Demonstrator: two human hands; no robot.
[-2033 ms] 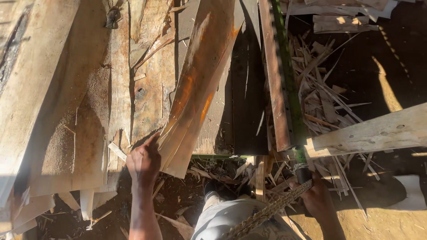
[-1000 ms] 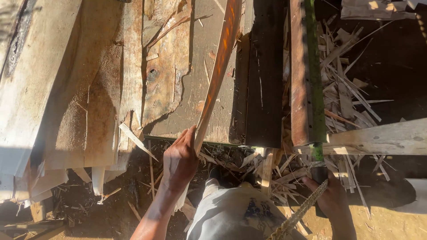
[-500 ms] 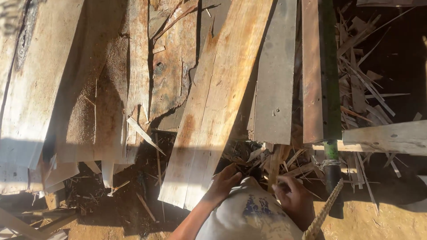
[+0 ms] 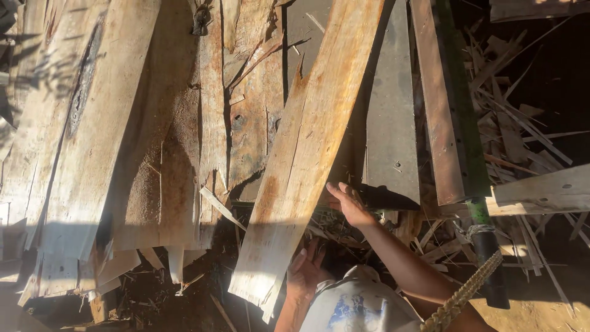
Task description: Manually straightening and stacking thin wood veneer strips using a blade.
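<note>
Nearest: left hand (image 4: 305, 270) at the plank's (image 4: 307, 147) lower right edge, fingers wrapped on the underside, a narrow hold on the wood. Right hand (image 4: 349, 201) higher on the same edge, open-fingered, palm pressed flat against the side rather than clasped. Plank itself tilted, low end close by over the scrap litter (image 4: 203, 289), top end leaning up and away across the stack (image 4: 123, 141). Not flat, not seated among the other boards: raised clear of its neighbours along the right side, shadow gap visible beneath. Judged mid-way: plank picked out and in hand, placing or removal not finished. Beside right hand, grey board (image 4: 393, 123) lying flat, dark gap under its near end. Further right, reddish board (image 4: 437, 104) and green pole (image 4: 467, 135), rope (image 4: 461, 298) across near corner. Far right, splinter heap (image 4: 522, 104) in shade and pale beam (image 4: 541, 190) crossing it. Far end of stack cut off by top of view.
</note>
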